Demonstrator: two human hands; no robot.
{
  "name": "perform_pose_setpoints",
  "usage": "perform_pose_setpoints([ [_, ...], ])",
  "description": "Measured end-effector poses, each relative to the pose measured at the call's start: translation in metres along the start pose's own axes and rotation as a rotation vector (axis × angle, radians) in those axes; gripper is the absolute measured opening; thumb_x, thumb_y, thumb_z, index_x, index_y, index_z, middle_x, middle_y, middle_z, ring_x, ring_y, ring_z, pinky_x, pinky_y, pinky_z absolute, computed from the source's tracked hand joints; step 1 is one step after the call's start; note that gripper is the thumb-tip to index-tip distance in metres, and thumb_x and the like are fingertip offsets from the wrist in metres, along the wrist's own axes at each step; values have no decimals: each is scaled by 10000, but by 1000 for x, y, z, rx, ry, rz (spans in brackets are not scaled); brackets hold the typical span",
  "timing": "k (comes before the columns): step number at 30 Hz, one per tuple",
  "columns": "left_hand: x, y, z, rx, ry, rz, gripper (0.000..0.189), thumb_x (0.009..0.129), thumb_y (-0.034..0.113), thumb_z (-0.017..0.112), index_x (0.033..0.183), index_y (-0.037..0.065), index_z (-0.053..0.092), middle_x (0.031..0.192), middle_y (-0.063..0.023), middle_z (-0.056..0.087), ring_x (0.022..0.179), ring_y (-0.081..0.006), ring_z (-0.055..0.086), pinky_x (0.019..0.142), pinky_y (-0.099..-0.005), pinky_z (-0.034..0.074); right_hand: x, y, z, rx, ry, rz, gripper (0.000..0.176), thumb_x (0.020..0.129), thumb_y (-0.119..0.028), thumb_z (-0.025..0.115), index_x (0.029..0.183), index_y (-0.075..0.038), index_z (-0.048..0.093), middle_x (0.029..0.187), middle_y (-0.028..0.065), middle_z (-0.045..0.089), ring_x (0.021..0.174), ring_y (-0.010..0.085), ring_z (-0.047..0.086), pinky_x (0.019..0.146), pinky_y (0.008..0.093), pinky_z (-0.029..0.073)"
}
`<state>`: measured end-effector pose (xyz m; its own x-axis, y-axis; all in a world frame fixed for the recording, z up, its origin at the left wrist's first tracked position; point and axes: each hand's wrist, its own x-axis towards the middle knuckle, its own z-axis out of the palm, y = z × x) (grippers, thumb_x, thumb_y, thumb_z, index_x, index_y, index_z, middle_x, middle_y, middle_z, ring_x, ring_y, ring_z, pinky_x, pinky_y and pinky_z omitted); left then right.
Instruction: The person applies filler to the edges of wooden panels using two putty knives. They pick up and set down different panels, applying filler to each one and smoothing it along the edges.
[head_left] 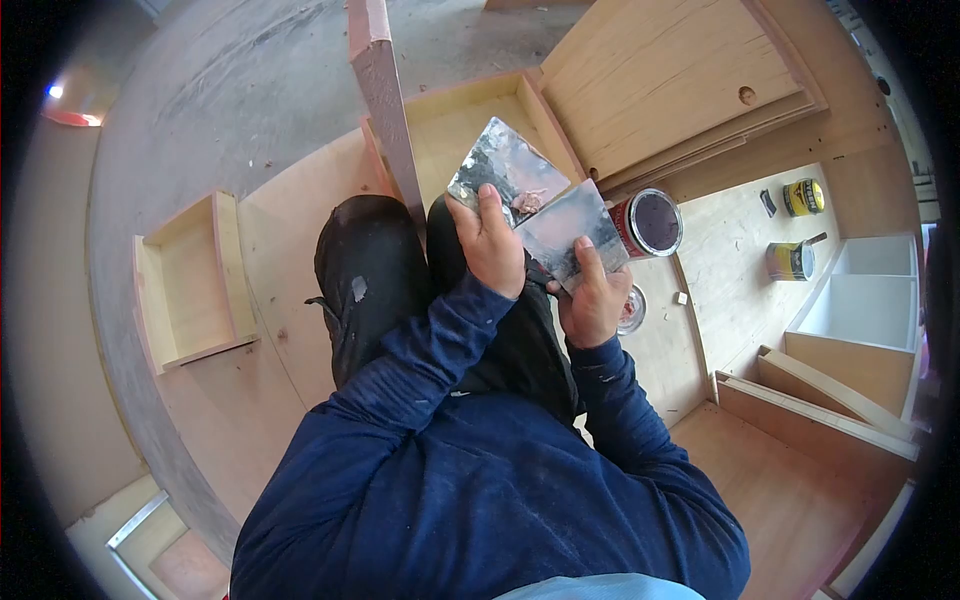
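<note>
My left hand (488, 240) is closed on a square metal putty spreader (500, 160), thumb on top. A lump of pinkish putty (530, 201) sits on that blade near its lower edge. In my right hand (597, 300) is a second, similar putty spreader (572, 228), smeared grey and pink, also pinned under the thumb. The two blades are edge to edge above my lap, the right one overlapping the left one's corner in this view. Just beyond the right blade stands an open can (655, 222) with a red label. Partly hidden by my right hand is a round lid (633, 310) with pinkish residue.
Wooden drawers stand ahead (460, 125) and to the left (190, 285). An upright board (385, 110) rises before my knees. A large wooden panel (670, 80) leans at the back right. Two yellow cans (803, 197) and boards (820, 410) are at the right.
</note>
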<state>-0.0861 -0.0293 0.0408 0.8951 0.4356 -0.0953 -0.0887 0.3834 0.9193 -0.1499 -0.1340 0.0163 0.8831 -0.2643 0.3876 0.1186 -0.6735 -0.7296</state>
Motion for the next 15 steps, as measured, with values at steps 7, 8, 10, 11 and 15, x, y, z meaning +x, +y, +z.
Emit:
perform_pose_setpoints([
  [7, -2, 12, 1, 20, 2, -55, 381, 1052, 209, 434, 1328, -42, 361, 1242, -172, 537, 1106, -240, 544, 973, -350, 430, -2, 5, 6, 186, 32, 71, 235, 932, -104, 609, 1128, 14, 554, 919, 71, 649, 652, 175, 671, 417, 261, 514],
  [8, -3, 11, 0, 77, 2, -17, 376, 1052, 205, 436, 1325, -42, 363, 1226, -172, 544, 1092, -238, 550, 962, -350, 437, -2, 4, 7, 196, 35, 92, 231, 932, -99, 606, 1124, 18, 555, 920, 72, 650, 652, 173, 671, 421, 261, 516],
  [10, -4, 13, -2, 110, -33, 41, 367, 1051, 199, 440, 1317, -43, 368, 1215, -174, 547, 1080, -236, 554, 949, -345, 444, 1, 1, 7, 206, 41, 114, 226, 932, -95, 602, 1119, 22, 555, 922, 73, 651, 652, 172, 670, 424, 262, 518],
  [11, -5, 13, -3, 142, -68, 99, 358, 1050, 194, 444, 1309, -43, 373, 1205, -176, 551, 1068, -234, 558, 936, -340, 450, 4, 1, 6, 99, 32, 38, 220, 932, -92, 598, 1114, 24, 555, 924, 77, 652, 651, 171, 669, 424, 262, 516],
  [15, -9, 7, -9, 475, -76, 324, 330, 1045, 177, 453, 1282, -45, 391, 1165, -177, 567, 1027, -225, 570, 905, -332, 462, 6, 4, 9, 370, 77, 228, 205, 928, -90, 591, 1097, 21, 557, 926, 80, 657, 653, 173, 667, 445, 266, 517],
])
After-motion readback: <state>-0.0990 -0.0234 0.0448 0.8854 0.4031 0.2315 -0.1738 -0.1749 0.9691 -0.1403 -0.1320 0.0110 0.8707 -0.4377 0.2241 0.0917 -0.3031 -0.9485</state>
